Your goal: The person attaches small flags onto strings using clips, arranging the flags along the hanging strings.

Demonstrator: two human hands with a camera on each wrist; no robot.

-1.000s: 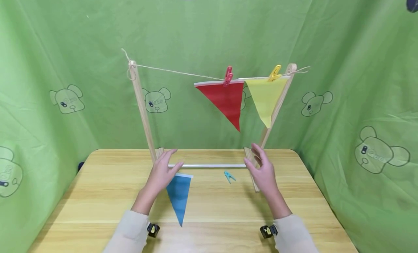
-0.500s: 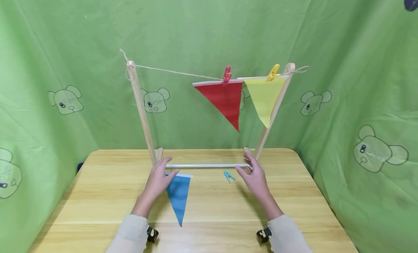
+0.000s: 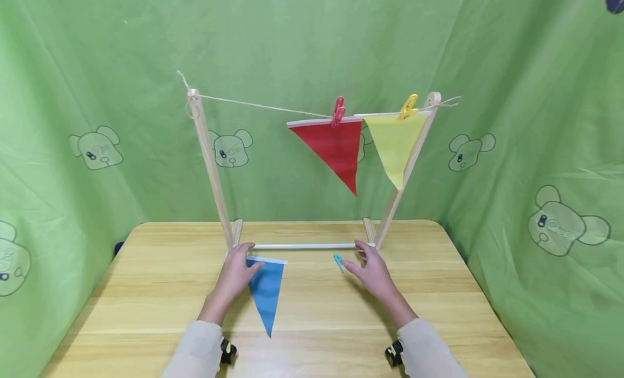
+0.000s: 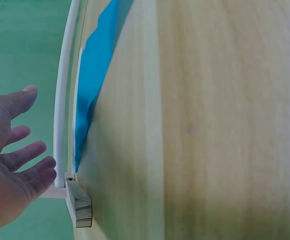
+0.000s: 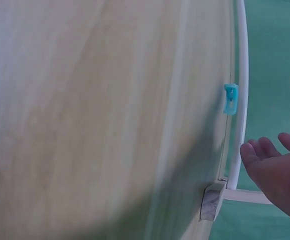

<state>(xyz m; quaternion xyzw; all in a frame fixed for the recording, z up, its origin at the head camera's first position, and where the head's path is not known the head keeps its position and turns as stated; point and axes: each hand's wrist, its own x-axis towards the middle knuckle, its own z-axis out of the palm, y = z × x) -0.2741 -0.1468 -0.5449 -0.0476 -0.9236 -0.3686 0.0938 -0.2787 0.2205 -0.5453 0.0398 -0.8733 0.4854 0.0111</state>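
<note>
Over the top left corner of a blue triangular flag hovers my left hand, thumb and fingers spread apart. The flag lies on the table, its white-edged top toward the back. My right hand is just right of a light blue clothespin, its thumb close to the clip. In the right wrist view a gap separates this hand from the clothespin. Neither hand holds anything. On the string hang a red flag under a red clothespin and a yellow flag under a yellow clothespin.
A string runs between two wooden posts, the left post and the right post. A white rod joins their feet low across the table's back. Green cloth surrounds the wooden table.
My right hand has moved left and down, closer to the light blue clothespin. My left hand has lowered slightly over the blue flag's corner. The hung flags stay in place.
</note>
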